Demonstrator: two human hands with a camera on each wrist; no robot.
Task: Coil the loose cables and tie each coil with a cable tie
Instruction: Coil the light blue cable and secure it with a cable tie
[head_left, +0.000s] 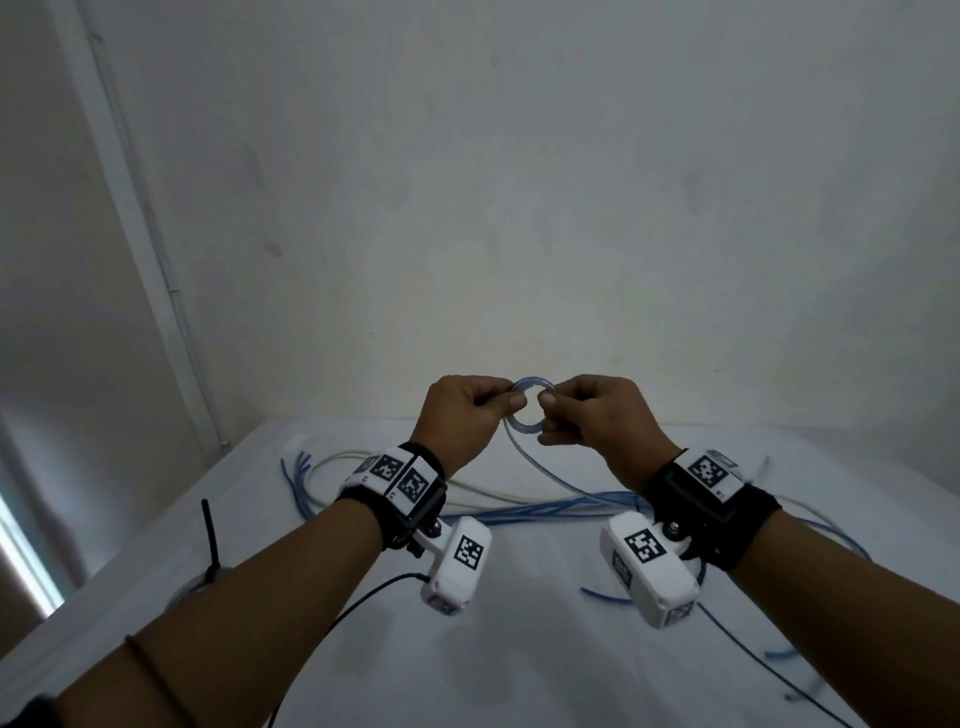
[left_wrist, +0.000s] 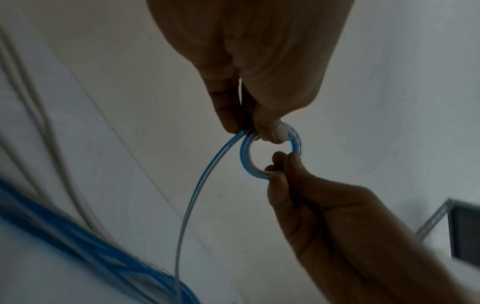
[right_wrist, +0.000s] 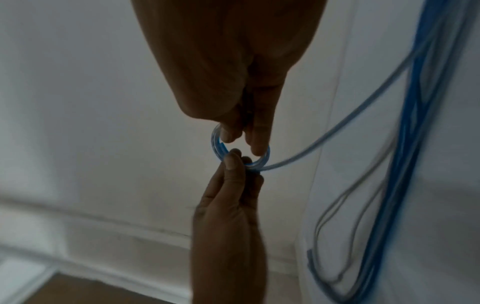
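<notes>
A small coil (head_left: 521, 422) of pale blue cable is held up above the white table (head_left: 519, 660). My left hand (head_left: 506, 399) pinches the coil's left side between thumb and forefinger. My right hand (head_left: 548, 402) pinches its right side. In the left wrist view the left hand (left_wrist: 259, 131) grips the coil (left_wrist: 245, 156) from above and the right hand (left_wrist: 279, 162) from below. From the right wrist, the right hand (right_wrist: 244, 139) and left hand (right_wrist: 237, 159) meet on the coil (right_wrist: 217, 144). The cable's loose tail (head_left: 556, 480) hangs down to the table.
A bundle of blue cables (head_left: 545, 508) and white cables (head_left: 467, 491) lies across the table under my wrists. At the table's left edge a black cable tie (head_left: 210, 540) sticks up from another coil. More blue cable ends (head_left: 779, 652) lie at the right. A wall stands close behind.
</notes>
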